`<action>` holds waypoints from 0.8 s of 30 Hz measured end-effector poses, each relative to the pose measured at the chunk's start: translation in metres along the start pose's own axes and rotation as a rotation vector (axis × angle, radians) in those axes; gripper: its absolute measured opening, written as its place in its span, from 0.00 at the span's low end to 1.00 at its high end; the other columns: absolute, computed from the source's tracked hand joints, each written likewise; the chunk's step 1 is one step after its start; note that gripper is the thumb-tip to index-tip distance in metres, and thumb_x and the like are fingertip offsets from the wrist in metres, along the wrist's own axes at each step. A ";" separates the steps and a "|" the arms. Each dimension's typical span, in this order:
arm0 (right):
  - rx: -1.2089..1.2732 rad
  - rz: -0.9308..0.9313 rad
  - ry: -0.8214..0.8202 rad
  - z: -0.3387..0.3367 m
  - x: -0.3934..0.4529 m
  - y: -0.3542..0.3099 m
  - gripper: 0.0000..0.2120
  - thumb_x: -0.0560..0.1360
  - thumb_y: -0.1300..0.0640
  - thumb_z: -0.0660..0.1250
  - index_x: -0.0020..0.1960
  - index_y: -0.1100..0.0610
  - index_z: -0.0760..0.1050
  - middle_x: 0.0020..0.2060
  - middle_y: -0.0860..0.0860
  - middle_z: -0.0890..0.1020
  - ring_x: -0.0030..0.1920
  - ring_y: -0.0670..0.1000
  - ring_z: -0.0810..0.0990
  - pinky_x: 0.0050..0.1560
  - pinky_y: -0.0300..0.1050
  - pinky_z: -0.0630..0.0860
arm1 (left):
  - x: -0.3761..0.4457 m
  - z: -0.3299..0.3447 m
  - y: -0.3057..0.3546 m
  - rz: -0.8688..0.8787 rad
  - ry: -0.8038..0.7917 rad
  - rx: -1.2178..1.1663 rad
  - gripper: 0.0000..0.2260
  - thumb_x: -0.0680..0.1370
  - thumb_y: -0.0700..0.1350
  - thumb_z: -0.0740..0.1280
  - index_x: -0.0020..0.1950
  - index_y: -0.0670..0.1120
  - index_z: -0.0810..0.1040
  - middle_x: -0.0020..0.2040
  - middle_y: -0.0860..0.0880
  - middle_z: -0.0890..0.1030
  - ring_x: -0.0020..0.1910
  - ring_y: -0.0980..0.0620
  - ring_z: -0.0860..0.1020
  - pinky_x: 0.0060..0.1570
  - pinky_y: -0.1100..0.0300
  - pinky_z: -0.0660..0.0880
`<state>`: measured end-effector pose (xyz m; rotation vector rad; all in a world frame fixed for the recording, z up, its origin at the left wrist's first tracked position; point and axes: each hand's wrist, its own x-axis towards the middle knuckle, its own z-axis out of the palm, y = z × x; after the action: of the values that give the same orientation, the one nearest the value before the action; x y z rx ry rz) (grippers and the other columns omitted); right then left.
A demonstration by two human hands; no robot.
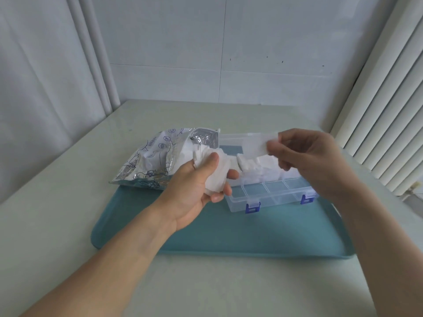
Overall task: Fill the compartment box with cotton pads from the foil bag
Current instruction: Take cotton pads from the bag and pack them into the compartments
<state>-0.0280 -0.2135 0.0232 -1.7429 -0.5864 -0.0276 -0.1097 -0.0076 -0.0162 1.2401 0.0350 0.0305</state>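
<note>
A person's two bare hands are raised above a teal tray (229, 234) on a pale table (68, 202). The left hand (201, 186) grips a bunched stack of white cotton pads (214, 177), thumb pressed on top and fingers curled underneath. The right hand (306, 156) pinches a single cotton pad (256, 145) between thumb and fingertips, holding it flat in the air above the far side of the compartment box (272, 191).

The box is clear plastic with two blue latches on its near edge, and sits on the right half of the tray with its lid open toward the far side. Its far compartments hold heaped white pads; the near row looks see-through, and its contents cannot be told. To the left, the crinkled foil bag (151, 161) lies on its side, its open mouth facing right with more pads showing. The left hand partly hides the bag's mouth and the box's left end.
</note>
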 end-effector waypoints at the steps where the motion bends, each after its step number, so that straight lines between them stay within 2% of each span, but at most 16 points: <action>1: 0.026 -0.008 -0.055 -0.003 -0.001 -0.004 0.07 0.70 0.57 0.75 0.42 0.61 0.82 0.28 0.51 0.81 0.27 0.48 0.73 0.32 0.39 0.72 | 0.000 0.001 0.000 -0.013 -0.015 0.012 0.12 0.83 0.47 0.59 0.56 0.40 0.75 0.43 0.40 0.82 0.30 0.48 0.76 0.26 0.62 0.64; 4: 0.029 0.057 -0.265 0.006 -0.007 -0.012 0.11 0.63 0.57 0.77 0.41 0.59 0.80 0.30 0.53 0.83 0.25 0.49 0.71 0.28 0.38 0.71 | -0.004 0.005 0.000 -0.090 -0.148 0.016 0.16 0.80 0.51 0.61 0.58 0.41 0.78 0.42 0.40 0.79 0.32 0.47 0.77 0.27 0.61 0.66; 6: -0.069 0.099 -0.310 0.018 -0.009 -0.009 0.15 0.61 0.55 0.81 0.42 0.56 0.78 0.31 0.54 0.84 0.26 0.49 0.71 0.28 0.38 0.70 | -0.006 0.007 0.001 -0.145 -0.273 -0.025 0.16 0.79 0.54 0.62 0.57 0.43 0.80 0.43 0.39 0.78 0.35 0.44 0.77 0.29 0.59 0.68; 8: -0.151 0.086 -0.267 0.029 -0.010 -0.004 0.17 0.60 0.55 0.83 0.42 0.55 0.77 0.32 0.54 0.84 0.26 0.47 0.70 0.28 0.37 0.69 | -0.007 0.007 0.002 -0.189 -0.349 -0.106 0.16 0.78 0.55 0.64 0.54 0.43 0.80 0.42 0.39 0.76 0.38 0.41 0.77 0.31 0.55 0.73; 10: -0.201 0.011 -0.164 0.036 -0.010 0.000 0.20 0.58 0.53 0.84 0.43 0.54 0.78 0.31 0.49 0.83 0.26 0.44 0.70 0.30 0.36 0.68 | -0.007 0.006 0.002 -0.216 -0.353 -0.157 0.18 0.76 0.55 0.64 0.54 0.41 0.77 0.40 0.41 0.74 0.37 0.41 0.77 0.34 0.53 0.75; 13: -0.224 -0.092 -0.053 0.040 -0.010 0.002 0.24 0.55 0.46 0.84 0.46 0.49 0.78 0.32 0.44 0.80 0.29 0.44 0.72 0.34 0.38 0.70 | -0.007 0.004 0.005 -0.212 -0.339 -0.182 0.18 0.76 0.53 0.65 0.56 0.41 0.74 0.41 0.41 0.74 0.36 0.42 0.76 0.31 0.55 0.73; 14: -0.232 -0.114 -0.078 0.040 -0.010 0.001 0.28 0.54 0.44 0.83 0.50 0.47 0.79 0.37 0.43 0.81 0.34 0.44 0.74 0.37 0.39 0.72 | -0.007 0.004 0.005 -0.207 -0.331 -0.189 0.16 0.75 0.52 0.66 0.55 0.41 0.74 0.42 0.40 0.74 0.36 0.42 0.75 0.31 0.56 0.71; 16: -0.276 -0.146 -0.212 0.041 -0.013 0.001 0.41 0.52 0.43 0.83 0.63 0.44 0.75 0.52 0.41 0.80 0.49 0.44 0.79 0.45 0.41 0.76 | -0.008 0.004 0.006 -0.199 -0.307 -0.182 0.12 0.73 0.49 0.68 0.51 0.42 0.76 0.43 0.39 0.74 0.35 0.43 0.74 0.31 0.56 0.71; 18: -0.336 -0.166 -0.335 0.043 -0.018 -0.001 0.52 0.50 0.40 0.82 0.72 0.43 0.67 0.63 0.41 0.76 0.62 0.43 0.75 0.55 0.39 0.76 | -0.010 0.005 0.004 -0.180 -0.316 -0.130 0.07 0.73 0.46 0.69 0.49 0.46 0.81 0.42 0.42 0.74 0.36 0.46 0.74 0.35 0.55 0.72; 19: -0.359 -0.177 -0.369 0.044 -0.019 -0.001 0.55 0.49 0.39 0.82 0.73 0.42 0.65 0.65 0.41 0.74 0.65 0.42 0.74 0.58 0.37 0.75 | -0.010 0.007 0.002 -0.166 -0.329 -0.109 0.07 0.74 0.45 0.68 0.50 0.47 0.82 0.43 0.44 0.73 0.38 0.49 0.74 0.38 0.56 0.73; 21: -0.385 -0.182 -0.388 0.049 -0.022 -0.001 0.54 0.51 0.43 0.85 0.72 0.42 0.66 0.63 0.41 0.76 0.62 0.40 0.75 0.57 0.34 0.75 | -0.010 0.009 -0.002 -0.159 -0.328 -0.114 0.09 0.74 0.43 0.69 0.54 0.48 0.81 0.46 0.46 0.72 0.41 0.52 0.74 0.42 0.59 0.75; 24: -0.416 -0.247 -0.325 0.055 -0.023 0.001 0.36 0.60 0.54 0.84 0.66 0.47 0.75 0.49 0.41 0.82 0.49 0.43 0.81 0.47 0.38 0.78 | -0.010 0.012 -0.004 -0.108 -0.341 -0.115 0.08 0.74 0.42 0.69 0.51 0.50 0.83 0.50 0.47 0.74 0.43 0.53 0.74 0.44 0.61 0.74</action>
<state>-0.0633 -0.1717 0.0009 -2.0830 -1.0951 -0.0420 -0.1192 -0.0204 -0.0157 1.1128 -0.1935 -0.2698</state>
